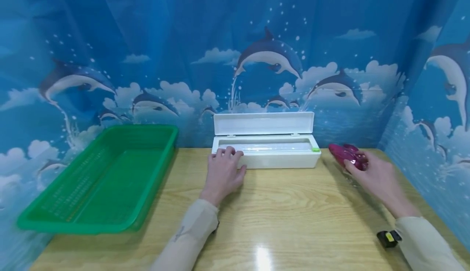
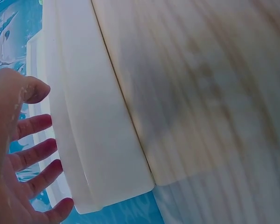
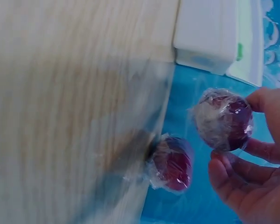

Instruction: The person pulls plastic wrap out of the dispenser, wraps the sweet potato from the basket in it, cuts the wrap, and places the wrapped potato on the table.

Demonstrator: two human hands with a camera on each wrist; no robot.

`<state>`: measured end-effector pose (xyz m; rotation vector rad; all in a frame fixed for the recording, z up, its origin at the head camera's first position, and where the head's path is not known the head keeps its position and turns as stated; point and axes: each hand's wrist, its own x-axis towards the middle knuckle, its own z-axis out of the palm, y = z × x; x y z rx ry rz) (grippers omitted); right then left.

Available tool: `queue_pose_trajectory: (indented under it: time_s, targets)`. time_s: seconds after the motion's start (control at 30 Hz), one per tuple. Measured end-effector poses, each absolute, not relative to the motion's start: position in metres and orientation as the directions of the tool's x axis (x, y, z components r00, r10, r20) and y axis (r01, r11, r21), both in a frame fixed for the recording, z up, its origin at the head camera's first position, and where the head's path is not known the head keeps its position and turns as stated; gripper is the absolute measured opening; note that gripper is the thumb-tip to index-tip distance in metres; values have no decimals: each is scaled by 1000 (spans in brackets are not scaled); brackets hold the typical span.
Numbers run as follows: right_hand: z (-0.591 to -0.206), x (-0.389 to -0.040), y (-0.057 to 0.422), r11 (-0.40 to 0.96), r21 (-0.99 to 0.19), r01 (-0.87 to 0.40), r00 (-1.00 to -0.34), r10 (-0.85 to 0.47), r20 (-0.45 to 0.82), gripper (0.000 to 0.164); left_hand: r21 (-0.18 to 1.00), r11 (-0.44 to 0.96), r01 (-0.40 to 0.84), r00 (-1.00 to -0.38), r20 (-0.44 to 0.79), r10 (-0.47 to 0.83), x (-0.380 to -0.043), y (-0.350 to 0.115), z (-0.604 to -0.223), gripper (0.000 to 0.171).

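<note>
My left hand (image 1: pixel 225 173) rests at the front left edge of a long white cling film box (image 1: pixel 279 161), its fingers reaching over the rim. The box lid (image 1: pixel 264 123) stands raised, and a roll of clear film (image 1: pixel 269 146) lies inside. My right hand (image 3: pixel 256 158) pinches a round, purple-red item (image 3: pixel 224 119) wrapped in clear film between thumb and fingers. Beside it, close to the table's back edge in the right wrist view, is a second film-wrapped purple-red item (image 3: pixel 173 163). Both are right of the box.
A large green plastic basket (image 1: pixel 150 181) occupies the left side of the wooden table (image 1: pixel 286 214). Behind the table hangs a blue dolphin-print curtain (image 1: pixel 183 38), which also runs along the right side. A bright green piece (image 1: pixel 315 149) sits on the box's right end.
</note>
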<state>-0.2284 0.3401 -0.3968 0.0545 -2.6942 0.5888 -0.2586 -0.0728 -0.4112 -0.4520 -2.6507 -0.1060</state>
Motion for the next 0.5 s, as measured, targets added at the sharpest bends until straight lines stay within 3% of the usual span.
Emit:
queue_pose_trajectory:
  time_s: [0.23, 0.5]
  targets:
    - [-406, -252, 334, 927, -333, -171, -923, -32, 385, 38, -22, 950, 312, -862, 413, 293, -257, -72, -411, 46]
    - [-419, -262, 335, 950, -252, -186, -910, -69, 409, 41, -45, 956, 290, -877, 386, 285, -256, -68, -410, 51]
